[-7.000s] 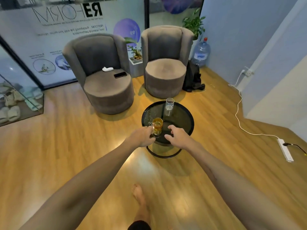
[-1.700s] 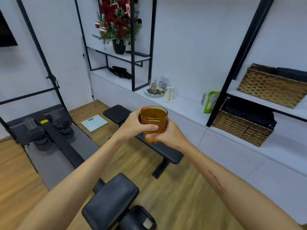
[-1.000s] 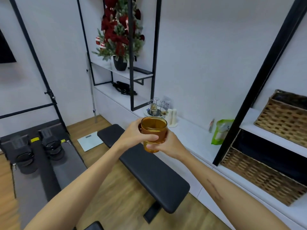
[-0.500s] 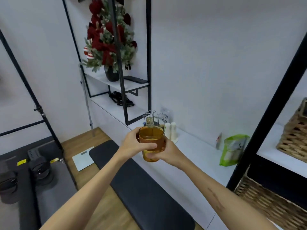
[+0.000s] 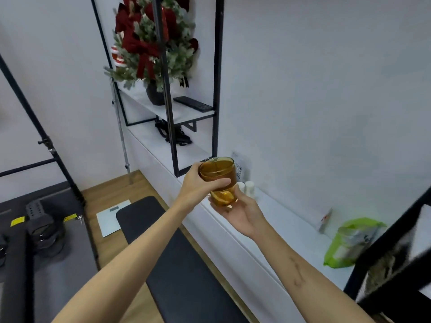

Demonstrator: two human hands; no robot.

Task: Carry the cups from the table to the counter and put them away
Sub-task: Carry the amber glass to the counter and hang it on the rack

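Note:
An amber glass cup (image 5: 218, 176) is held in the air just above the front edge of the white counter (image 5: 286, 220). My left hand (image 5: 198, 186) grips its side, the thumb wrapped across the front. My right hand (image 5: 242, 212) cups it from underneath, palm up, fingers curled round the base. The cup hides most of a small rack or tray standing behind it on the counter.
Two small white cylinders (image 5: 246, 188) stand on the counter right behind the cup. A green bag (image 5: 349, 243) lies further right. Black shelf posts (image 5: 215, 89) rise from the counter, with a potted red plant (image 5: 151, 47) above. A black bench (image 5: 177, 259) stands below, along the counter.
I have come closer to the counter with the cup held in both hands. The cup now hangs over the counter's edge, and my right hand has slid lower under its base.

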